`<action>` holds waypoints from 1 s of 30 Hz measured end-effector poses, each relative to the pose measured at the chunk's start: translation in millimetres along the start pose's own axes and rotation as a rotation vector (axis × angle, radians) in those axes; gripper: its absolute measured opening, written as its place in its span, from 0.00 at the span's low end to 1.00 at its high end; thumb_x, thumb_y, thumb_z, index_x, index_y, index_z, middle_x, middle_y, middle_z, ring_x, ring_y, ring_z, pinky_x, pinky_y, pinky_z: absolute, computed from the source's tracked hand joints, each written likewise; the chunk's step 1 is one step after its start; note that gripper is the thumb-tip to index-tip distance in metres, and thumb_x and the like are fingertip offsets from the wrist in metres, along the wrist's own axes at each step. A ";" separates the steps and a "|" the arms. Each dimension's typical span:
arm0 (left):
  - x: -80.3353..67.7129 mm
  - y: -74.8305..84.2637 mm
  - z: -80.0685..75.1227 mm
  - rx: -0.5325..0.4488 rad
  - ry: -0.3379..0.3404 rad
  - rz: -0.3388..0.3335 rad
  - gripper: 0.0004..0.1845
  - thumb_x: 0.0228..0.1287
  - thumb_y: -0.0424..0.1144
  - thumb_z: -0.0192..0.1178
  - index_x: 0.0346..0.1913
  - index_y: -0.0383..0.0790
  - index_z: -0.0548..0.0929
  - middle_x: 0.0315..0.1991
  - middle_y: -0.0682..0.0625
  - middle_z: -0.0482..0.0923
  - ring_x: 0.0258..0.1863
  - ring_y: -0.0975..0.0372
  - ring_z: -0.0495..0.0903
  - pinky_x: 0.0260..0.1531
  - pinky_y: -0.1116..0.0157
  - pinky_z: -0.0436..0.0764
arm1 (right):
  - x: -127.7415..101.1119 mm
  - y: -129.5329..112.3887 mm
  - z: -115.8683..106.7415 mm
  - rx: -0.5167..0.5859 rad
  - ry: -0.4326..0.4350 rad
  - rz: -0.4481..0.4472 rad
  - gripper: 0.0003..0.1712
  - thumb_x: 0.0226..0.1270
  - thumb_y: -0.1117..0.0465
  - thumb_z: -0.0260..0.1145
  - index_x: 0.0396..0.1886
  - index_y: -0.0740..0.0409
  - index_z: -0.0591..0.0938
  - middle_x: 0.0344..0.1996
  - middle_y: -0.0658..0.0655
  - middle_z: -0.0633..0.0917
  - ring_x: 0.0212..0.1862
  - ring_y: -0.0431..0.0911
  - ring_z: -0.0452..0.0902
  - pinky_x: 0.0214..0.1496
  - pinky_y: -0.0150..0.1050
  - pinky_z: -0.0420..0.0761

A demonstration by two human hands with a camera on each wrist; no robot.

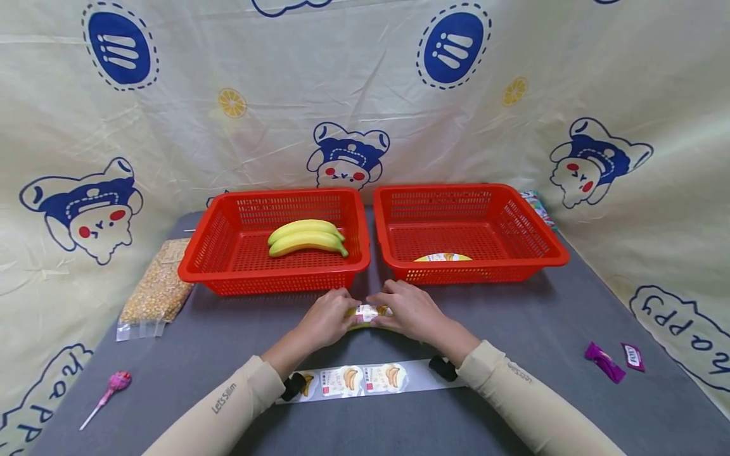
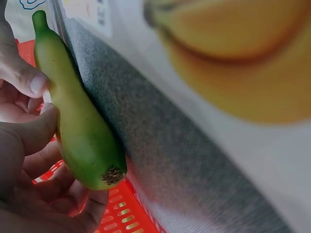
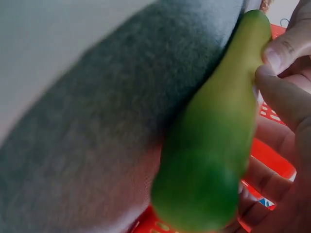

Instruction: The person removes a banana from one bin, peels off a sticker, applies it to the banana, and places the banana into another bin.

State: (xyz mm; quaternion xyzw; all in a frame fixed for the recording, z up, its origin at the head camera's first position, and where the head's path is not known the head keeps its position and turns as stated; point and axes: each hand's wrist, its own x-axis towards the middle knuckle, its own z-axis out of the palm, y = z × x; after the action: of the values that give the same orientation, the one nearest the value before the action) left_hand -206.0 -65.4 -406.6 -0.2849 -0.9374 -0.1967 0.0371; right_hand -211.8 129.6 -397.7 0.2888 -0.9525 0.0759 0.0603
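Left grip (image 1: pixel 329 315) and right grip (image 1: pixel 413 310) both pinch one banana (image 2: pixel 87 126), thumbs and fingers parted by its thickness.

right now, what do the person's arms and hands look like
The left sleeve and right sleeve are cream, each with small dark lettering. A small black device shows by the left cuff, another by the right cuff. The left hand and right hand wear no gloves.

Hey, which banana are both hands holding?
The labelled banana in front of the red baskets: left hand and right hand grip it, while the other visible bananas lie inside those baskets.
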 end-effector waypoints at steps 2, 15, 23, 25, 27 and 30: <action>-0.1 0.3 0.7 0.012 0.008 0.012 0.15 0.58 0.39 0.65 0.47 0.36 0.85 0.38 0.45 0.81 0.39 0.55 0.78 0.42 0.57 0.77 | 0.5 0.1 0.8 -0.018 0.000 -0.014 0.24 0.50 0.40 0.71 0.45 0.44 0.86 0.30 0.48 0.77 0.30 0.39 0.65 0.29 0.31 0.66; -2.4 1.6 -1.4 -0.023 -0.002 -0.020 0.17 0.57 0.42 0.66 0.49 0.39 0.84 0.39 0.45 0.81 0.40 0.55 0.78 0.42 0.57 0.76 | -22.2 13.6 -2.0 0.030 -0.079 0.121 0.28 0.52 0.42 0.71 0.54 0.42 0.82 0.36 0.52 0.82 0.30 0.42 0.71 0.30 0.37 0.70; 1.0 10.7 -4.7 0.095 -0.079 -0.010 0.23 0.54 0.46 0.68 0.55 0.51 0.81 0.38 0.48 0.78 0.35 0.58 0.74 0.33 0.61 0.75 | -21.3 12.8 0.5 0.035 -0.067 0.114 0.28 0.51 0.43 0.71 0.53 0.44 0.82 0.29 0.50 0.79 0.25 0.40 0.66 0.26 0.33 0.65; 0.8 11.4 -3.8 0.134 -0.037 0.015 0.20 0.53 0.45 0.69 0.50 0.46 0.84 0.36 0.48 0.79 0.34 0.57 0.76 0.34 0.60 0.77 | -21.1 12.9 0.2 0.027 -0.059 0.113 0.28 0.51 0.43 0.71 0.53 0.44 0.83 0.31 0.51 0.81 0.26 0.41 0.68 0.27 0.35 0.68; 0.0 10.8 -2.6 0.143 0.005 0.025 0.18 0.52 0.45 0.69 0.46 0.43 0.85 0.34 0.48 0.80 0.33 0.57 0.77 0.34 0.59 0.77 | -21.2 12.7 -0.1 0.019 -0.055 0.113 0.27 0.52 0.43 0.71 0.53 0.45 0.83 0.35 0.52 0.84 0.29 0.42 0.72 0.30 0.37 0.72; -2.2 9.3 -1.3 0.136 0.033 0.024 0.18 0.51 0.45 0.70 0.43 0.39 0.86 0.33 0.47 0.80 0.32 0.57 0.78 0.34 0.59 0.77 | -21.7 12.2 -0.8 0.018 -0.062 0.116 0.28 0.52 0.43 0.71 0.53 0.45 0.83 0.37 0.54 0.85 0.31 0.43 0.74 0.32 0.40 0.74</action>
State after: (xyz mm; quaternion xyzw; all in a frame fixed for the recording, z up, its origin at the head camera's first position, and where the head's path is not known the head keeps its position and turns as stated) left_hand -199.1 -60.0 -402.6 -0.2897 -0.9444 -0.1368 0.0741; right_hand -200.7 151.6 -401.6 0.2359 -0.9683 0.0789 0.0234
